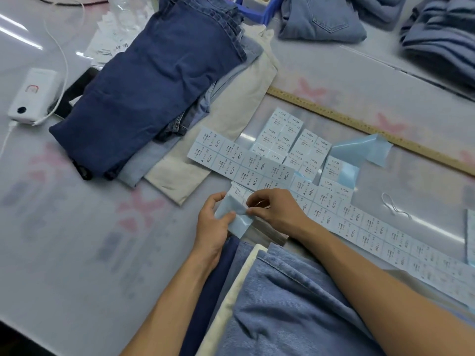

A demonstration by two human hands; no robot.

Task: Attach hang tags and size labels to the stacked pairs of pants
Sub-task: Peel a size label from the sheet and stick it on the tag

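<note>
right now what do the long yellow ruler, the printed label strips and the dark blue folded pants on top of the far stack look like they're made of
Long yellow ruler: probably wood or a matte printed tape; flat, tan, with dark tick marks, no shine.
Printed label strips: paper stickers on glossy pale blue backing, which curls and reflects light where peeled.
Dark blue folded pants: denim, matte, with stitched seams and soft creases.
Left hand and right hand pinch one backing piece.

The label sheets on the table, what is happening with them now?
A person is peeling a size label. The left hand holds the pale blue backing strip, and the right hand pinches at its edge. Long white printed label sheets lie spread on the table beyond the hands. A folded light blue denim pair of pants lies just below the hands, and a dark blue denim stack sits further back.
</note>
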